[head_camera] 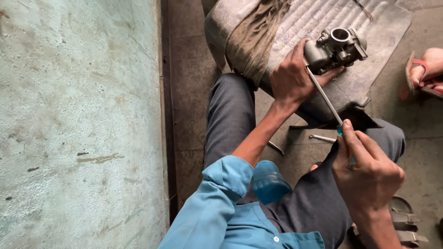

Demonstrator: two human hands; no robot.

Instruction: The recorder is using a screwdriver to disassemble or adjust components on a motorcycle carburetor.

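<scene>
A carburettor [336,48] is held over a ribbed mat [369,23], clasped by the left hand [293,76], apparently so that it is steadied. A screwdriver [325,99] is gripped by the right hand [367,173], its tip set against the body's side. A cloth [254,39] is draped nearby; a small tool [322,138] lies on the floor [189,92].

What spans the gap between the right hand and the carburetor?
In the head view, the screwdriver's metal shaft runs from the right hand up to the carburetor, held by the left hand.
</scene>
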